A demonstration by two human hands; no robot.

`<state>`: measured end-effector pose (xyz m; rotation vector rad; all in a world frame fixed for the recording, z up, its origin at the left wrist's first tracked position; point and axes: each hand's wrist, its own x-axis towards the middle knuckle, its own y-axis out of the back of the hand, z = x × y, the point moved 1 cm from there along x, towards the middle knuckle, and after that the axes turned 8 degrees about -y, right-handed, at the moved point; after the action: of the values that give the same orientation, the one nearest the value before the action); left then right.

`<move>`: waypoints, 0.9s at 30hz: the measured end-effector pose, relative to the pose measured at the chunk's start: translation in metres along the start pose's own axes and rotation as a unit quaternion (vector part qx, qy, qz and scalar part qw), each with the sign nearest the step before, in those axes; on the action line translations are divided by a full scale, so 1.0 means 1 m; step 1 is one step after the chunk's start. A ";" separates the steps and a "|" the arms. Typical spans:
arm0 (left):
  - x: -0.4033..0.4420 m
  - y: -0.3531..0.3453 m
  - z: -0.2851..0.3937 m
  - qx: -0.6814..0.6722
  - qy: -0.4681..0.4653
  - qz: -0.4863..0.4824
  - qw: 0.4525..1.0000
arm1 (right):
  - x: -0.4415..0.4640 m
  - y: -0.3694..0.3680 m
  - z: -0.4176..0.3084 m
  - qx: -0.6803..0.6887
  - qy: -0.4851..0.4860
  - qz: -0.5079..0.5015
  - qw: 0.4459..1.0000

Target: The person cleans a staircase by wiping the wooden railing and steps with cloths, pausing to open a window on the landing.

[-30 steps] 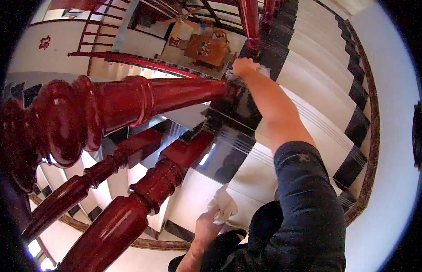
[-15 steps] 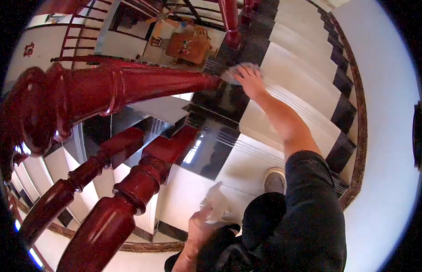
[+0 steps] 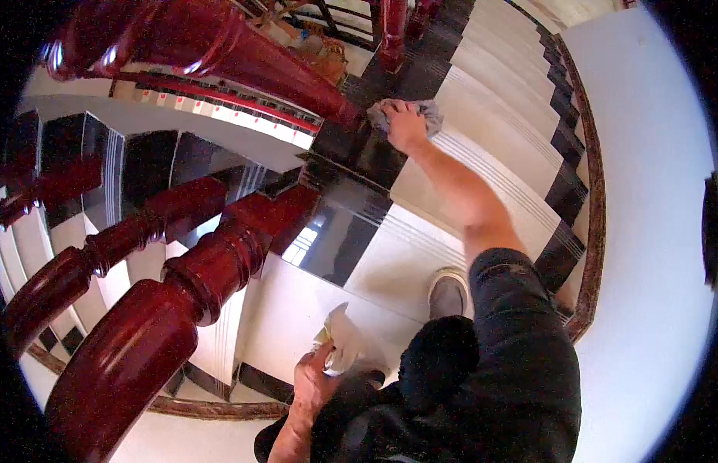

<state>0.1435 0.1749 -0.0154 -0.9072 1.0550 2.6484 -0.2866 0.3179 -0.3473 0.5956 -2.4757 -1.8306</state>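
My right hand point(image 3: 407, 127) is pressed down on a crumpled grey cloth point(image 3: 428, 116), fingers curled over it. The cloth lies on the black edge strip of a stair tread point(image 3: 370, 158), close to the foot of a dark red baluster point(image 3: 289, 69). Low in the view, my left hand point(image 3: 313, 382) grips a crumpled white cloth or tissue point(image 3: 347, 347), held above a white step point(image 3: 286, 305) and touching no stair. One end of it sticks up past my fingers.
Thick red balusters point(image 3: 131, 366) stand along the left, with a lower flight point(image 3: 193, 166) beyond them. White treads with black edges climb to the upper right beside a white wall point(image 3: 645, 231) with brown skirting point(image 3: 594, 231). My shoe point(image 3: 449, 295) rests on a step.
The view has shifted, with the near balusters showing differently. My right hand and the grey cloth have moved slightly left on the black strip. My left hand still holds the white cloth.
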 end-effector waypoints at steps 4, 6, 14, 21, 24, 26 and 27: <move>-0.002 0.003 0.004 0.006 -0.013 0.005 1.000 | -0.066 -0.045 0.026 -0.062 0.091 -0.001 0.994; 0.000 0.005 0.002 0.017 -0.027 0.002 0.999 | -0.087 -0.031 0.058 -0.074 0.183 -0.015 0.980; 0.002 0.005 0.003 0.012 -0.069 0.035 0.997 | -0.057 0.033 0.039 0.072 0.136 -0.114 0.981; -0.001 0.007 0.015 0.010 -0.072 0.008 0.997 | -0.051 -0.079 -0.027 -0.043 0.278 -0.026 0.959; -0.005 0.009 0.014 0.018 -0.058 0.024 0.998 | -0.103 -0.055 0.019 -0.022 0.241 -0.097 0.965; 0.000 0.008 0.011 0.026 -0.038 0.025 0.999 | -0.127 -0.040 0.076 -0.028 0.211 -0.147 0.966; -0.002 0.007 0.008 0.024 -0.037 0.027 0.999 | -0.137 -0.038 0.100 -0.033 0.193 -0.188 0.963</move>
<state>0.1387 0.1746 -0.0058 -0.7750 1.1350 2.6663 -0.1708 0.4420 -0.3847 1.3492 -2.1422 -1.6799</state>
